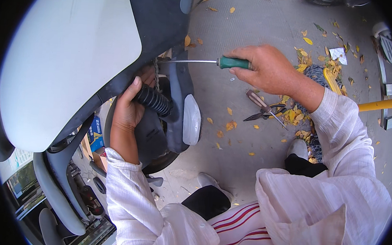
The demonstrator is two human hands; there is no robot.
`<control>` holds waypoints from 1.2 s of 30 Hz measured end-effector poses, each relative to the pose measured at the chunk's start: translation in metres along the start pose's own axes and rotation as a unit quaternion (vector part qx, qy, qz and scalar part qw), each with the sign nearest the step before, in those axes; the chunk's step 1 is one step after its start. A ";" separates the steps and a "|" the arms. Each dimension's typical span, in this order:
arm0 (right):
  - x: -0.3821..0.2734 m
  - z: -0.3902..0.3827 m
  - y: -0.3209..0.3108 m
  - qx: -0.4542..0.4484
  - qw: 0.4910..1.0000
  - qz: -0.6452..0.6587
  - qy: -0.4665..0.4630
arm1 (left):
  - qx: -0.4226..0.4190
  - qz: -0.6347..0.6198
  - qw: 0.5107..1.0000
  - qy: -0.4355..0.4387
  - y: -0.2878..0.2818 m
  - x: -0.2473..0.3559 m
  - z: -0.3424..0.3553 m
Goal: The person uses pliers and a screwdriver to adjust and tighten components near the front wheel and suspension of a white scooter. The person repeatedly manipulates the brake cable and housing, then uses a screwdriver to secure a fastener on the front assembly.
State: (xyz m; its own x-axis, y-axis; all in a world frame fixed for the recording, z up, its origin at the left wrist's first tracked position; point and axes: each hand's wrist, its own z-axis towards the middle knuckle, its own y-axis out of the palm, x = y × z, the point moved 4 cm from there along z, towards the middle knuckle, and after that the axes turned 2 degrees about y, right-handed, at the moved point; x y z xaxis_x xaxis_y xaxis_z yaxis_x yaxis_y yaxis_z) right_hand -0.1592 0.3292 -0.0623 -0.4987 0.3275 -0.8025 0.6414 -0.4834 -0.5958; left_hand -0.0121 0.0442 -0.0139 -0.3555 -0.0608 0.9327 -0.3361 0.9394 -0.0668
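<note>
Just above the centre of the frame, the right hand (271,68) has its fingers wrapped around a green-handled screwdriver (233,63), whose metal shaft points left to a gap in the white-panelled vehicle (74,61) filling the upper left. Left of centre, the left hand (129,105) reaches into the same gap beside a black ribbed sleeve (154,100); its thumb shows, but the other fingers are partly hidden, so I cannot tell whether they grip anything. On the floor (229,165) right of centre, a second screwdriver (256,99) and dark-jawed pliers (259,115) lie together, near yellow leaves (231,125) and a grey mop head (314,74).
</note>
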 end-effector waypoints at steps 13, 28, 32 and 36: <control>0.022 0.008 0.011 0.009 0.996 0.092 -0.004 | -0.012 0.021 1.000 0.001 0.003 0.000 0.002; 0.013 0.012 0.001 0.027 0.997 0.068 -0.030 | -0.007 0.011 1.000 -0.001 0.003 0.002 0.002; 0.014 0.011 0.003 0.021 0.999 0.038 -0.031 | -0.005 0.003 1.000 -0.003 0.003 0.001 0.001; 0.014 0.011 0.004 0.034 0.998 0.046 -0.027 | -0.009 0.003 1.000 -0.001 0.003 0.001 0.002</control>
State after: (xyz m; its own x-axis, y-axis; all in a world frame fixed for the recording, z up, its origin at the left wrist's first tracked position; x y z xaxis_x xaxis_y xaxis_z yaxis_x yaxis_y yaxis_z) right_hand -0.1705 0.3232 -0.0756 -0.4717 0.2363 -0.8495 0.6455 -0.5638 -0.5152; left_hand -0.0150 0.0465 -0.0135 -0.3594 -0.0564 0.9315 -0.3179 0.9459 -0.0653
